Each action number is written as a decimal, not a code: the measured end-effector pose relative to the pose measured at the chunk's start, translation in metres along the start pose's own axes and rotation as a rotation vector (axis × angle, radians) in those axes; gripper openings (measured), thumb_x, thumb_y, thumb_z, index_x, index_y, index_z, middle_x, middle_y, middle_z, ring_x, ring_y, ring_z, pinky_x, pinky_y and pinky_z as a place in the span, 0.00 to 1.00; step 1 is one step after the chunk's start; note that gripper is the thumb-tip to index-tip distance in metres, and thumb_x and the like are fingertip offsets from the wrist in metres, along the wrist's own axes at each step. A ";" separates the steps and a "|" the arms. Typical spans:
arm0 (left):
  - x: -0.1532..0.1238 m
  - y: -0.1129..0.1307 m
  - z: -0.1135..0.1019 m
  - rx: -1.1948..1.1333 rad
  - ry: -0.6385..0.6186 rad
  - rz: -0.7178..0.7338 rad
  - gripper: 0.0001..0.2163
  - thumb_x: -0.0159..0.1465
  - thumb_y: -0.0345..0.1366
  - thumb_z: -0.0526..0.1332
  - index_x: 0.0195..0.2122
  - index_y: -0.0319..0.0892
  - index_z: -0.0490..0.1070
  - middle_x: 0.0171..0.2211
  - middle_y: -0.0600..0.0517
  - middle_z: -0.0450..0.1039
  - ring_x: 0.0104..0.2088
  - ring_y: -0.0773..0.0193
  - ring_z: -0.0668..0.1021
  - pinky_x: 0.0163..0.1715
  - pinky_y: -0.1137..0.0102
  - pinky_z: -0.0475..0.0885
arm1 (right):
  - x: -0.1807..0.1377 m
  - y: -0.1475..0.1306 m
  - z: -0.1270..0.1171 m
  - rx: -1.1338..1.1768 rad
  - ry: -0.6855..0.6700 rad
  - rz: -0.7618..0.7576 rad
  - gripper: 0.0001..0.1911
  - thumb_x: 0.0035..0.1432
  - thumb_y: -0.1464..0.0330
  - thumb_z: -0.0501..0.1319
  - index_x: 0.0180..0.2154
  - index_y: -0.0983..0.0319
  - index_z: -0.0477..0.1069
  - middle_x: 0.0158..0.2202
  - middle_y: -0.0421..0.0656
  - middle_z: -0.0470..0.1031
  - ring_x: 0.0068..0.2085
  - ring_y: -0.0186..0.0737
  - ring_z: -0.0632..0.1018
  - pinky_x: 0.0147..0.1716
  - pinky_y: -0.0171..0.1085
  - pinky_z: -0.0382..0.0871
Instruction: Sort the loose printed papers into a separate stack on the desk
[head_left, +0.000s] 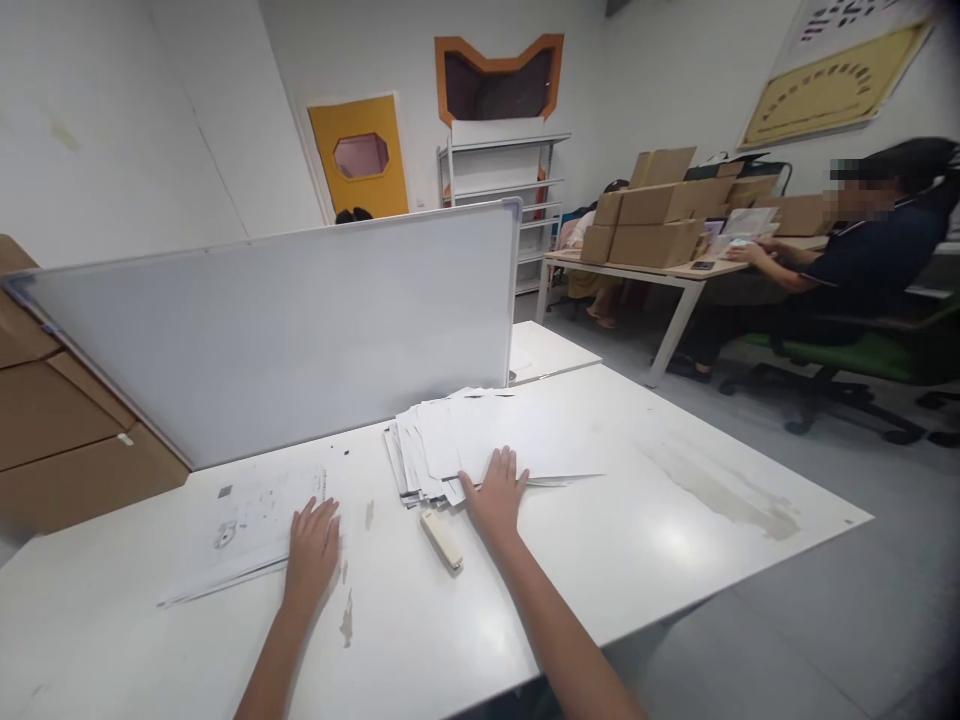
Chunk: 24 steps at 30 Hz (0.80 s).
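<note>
My left hand (311, 548) lies flat with fingers stretched out on the right edge of a small stack of printed sheets (240, 530) on the white table (637, 540). My right hand (496, 492) rests flat, fingers spread, on the near edge of a fanned pile of white papers (480, 435) in the middle of the table. A small cream stapler (441, 538) lies on the table between my two hands, just left of my right wrist.
A whiteboard (285, 330) stands upright along the table's far side. Cardboard boxes (60, 430) are stacked at the left. At the right, a person (862, 260) sits in a green chair at another table loaded with boxes (652, 215). A shelf (510, 190) stands by the back wall.
</note>
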<state>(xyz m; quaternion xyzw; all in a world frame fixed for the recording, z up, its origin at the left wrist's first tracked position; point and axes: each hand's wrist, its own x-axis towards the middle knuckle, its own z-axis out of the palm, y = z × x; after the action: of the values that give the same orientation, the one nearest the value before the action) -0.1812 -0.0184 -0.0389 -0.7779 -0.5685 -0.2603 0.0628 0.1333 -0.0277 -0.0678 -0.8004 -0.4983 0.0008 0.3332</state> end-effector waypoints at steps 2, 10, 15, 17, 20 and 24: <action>0.013 0.036 0.000 -0.094 -0.048 0.128 0.18 0.68 0.37 0.43 0.48 0.44 0.71 0.49 0.48 0.74 0.60 0.55 0.65 0.61 0.56 0.54 | 0.001 0.002 -0.004 0.032 0.014 0.015 0.41 0.60 0.51 0.45 0.63 0.77 0.50 0.66 0.60 0.49 0.66 0.56 0.49 0.62 0.54 0.30; 0.081 0.166 0.048 -0.093 -0.321 0.315 0.24 0.59 0.37 0.60 0.57 0.40 0.62 0.57 0.41 0.64 0.56 0.49 0.65 0.54 0.58 0.61 | -0.003 0.019 -0.040 0.463 0.225 0.020 0.19 0.60 0.62 0.48 0.43 0.64 0.73 0.44 0.53 0.76 0.49 0.54 0.69 0.52 0.53 0.55; 0.082 0.171 0.051 -0.078 -0.357 0.318 0.12 0.59 0.32 0.60 0.45 0.42 0.71 0.44 0.44 0.71 0.45 0.52 0.72 0.45 0.61 0.64 | -0.015 0.004 -0.096 0.758 0.424 0.146 0.19 0.63 0.61 0.48 0.44 0.65 0.71 0.42 0.50 0.75 0.45 0.46 0.73 0.46 0.44 0.67; 0.080 0.171 0.046 -0.096 -0.351 0.324 0.08 0.61 0.30 0.57 0.39 0.42 0.73 0.38 0.45 0.73 0.42 0.54 0.73 0.42 0.63 0.65 | -0.019 0.000 -0.130 1.035 0.544 0.272 0.18 0.60 0.59 0.55 0.45 0.65 0.70 0.41 0.48 0.75 0.43 0.43 0.75 0.45 0.42 0.69; 0.079 0.173 0.035 -0.144 -0.295 0.304 0.12 0.65 0.29 0.51 0.35 0.42 0.74 0.33 0.47 0.73 0.38 0.57 0.74 0.39 0.66 0.66 | -0.023 0.017 -0.176 1.310 0.573 0.376 0.25 0.55 0.60 0.61 0.51 0.65 0.67 0.45 0.47 0.75 0.44 0.41 0.76 0.49 0.42 0.69; 0.068 0.179 0.006 -0.216 -0.112 0.230 0.14 0.68 0.33 0.47 0.41 0.41 0.73 0.37 0.47 0.75 0.41 0.58 0.72 0.43 0.65 0.67 | -0.055 0.083 -0.198 1.281 0.341 0.593 0.32 0.44 0.60 0.67 0.51 0.67 0.69 0.44 0.48 0.78 0.48 0.46 0.77 0.48 0.42 0.71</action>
<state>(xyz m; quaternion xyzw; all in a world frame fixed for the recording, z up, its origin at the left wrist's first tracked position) -0.0001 -0.0203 0.0239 -0.8534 -0.4470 -0.2671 -0.0234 0.2376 -0.2000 0.0239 -0.5388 -0.1032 0.2581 0.7953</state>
